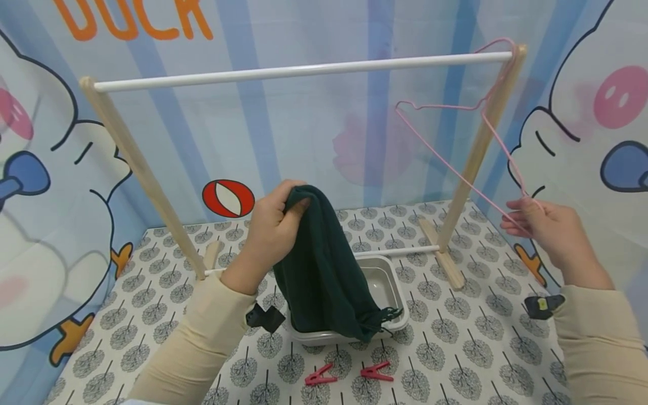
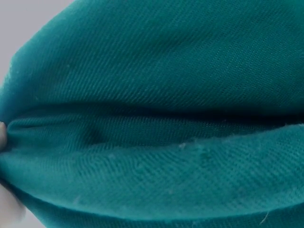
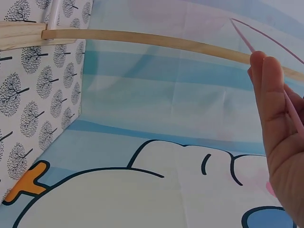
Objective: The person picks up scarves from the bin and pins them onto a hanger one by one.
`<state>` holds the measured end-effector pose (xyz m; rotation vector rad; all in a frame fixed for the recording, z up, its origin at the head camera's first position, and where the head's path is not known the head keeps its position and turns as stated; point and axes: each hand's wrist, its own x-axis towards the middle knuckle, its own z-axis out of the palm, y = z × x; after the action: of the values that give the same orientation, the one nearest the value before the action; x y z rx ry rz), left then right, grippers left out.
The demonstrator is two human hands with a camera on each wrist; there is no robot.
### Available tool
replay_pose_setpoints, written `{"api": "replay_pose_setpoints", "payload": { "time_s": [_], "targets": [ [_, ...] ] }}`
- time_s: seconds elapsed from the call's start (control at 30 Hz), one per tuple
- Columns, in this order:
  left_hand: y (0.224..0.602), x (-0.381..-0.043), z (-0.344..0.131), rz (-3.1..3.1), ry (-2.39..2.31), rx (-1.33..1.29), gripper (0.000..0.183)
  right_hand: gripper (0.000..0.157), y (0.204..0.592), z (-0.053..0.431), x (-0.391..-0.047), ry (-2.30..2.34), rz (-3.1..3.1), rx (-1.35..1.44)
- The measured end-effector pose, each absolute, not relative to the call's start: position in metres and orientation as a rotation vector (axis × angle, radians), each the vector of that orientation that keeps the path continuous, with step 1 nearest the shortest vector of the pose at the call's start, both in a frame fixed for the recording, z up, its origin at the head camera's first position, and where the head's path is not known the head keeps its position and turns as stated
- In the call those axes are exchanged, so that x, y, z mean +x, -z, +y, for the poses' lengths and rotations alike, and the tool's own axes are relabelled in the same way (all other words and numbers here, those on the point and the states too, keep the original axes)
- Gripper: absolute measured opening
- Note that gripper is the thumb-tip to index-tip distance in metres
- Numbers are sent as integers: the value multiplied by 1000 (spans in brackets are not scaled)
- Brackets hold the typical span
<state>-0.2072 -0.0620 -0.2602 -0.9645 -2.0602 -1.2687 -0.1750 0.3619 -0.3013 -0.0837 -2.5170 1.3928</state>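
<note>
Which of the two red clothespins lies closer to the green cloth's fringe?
The clothespin on the right in the head view: it lies nearly straight below the fringe, while the other clothespin sits farther left.

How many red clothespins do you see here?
2. The left clothespin and the right clothespin both lie on the tree-patterned cloth, in front of the tray. Any behind the green fabric would be hidden.

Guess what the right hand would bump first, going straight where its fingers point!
Besides the pink hanger it holds, the right hand would probably meet the nearer wooden post first. Its fingers point that way, but depth is unclear, so it might pass in front.
</note>
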Motion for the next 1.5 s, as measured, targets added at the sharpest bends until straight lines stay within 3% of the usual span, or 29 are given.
{"api": "replay_pose_setpoints", "payload": {
  "time_s": [0.7,0.93,1.3,1.5],
  "targets": [
    [259,-207,-59,-2073,1289,-961,13,58,286,352,-166,-1395,-2333,76],
    [260,-208,-59,-2055,1288,-974,12,21,288,341,-160,-1503,-2246,231],
    [261,-208,-57,-2043,1292,-971,12,23,326,320,-158,-1567,-2288,341],
    [258,-209,-56,-2008,1264,-973,10,44,355,307,-154,-1431,-2425,275]
  ]
}}
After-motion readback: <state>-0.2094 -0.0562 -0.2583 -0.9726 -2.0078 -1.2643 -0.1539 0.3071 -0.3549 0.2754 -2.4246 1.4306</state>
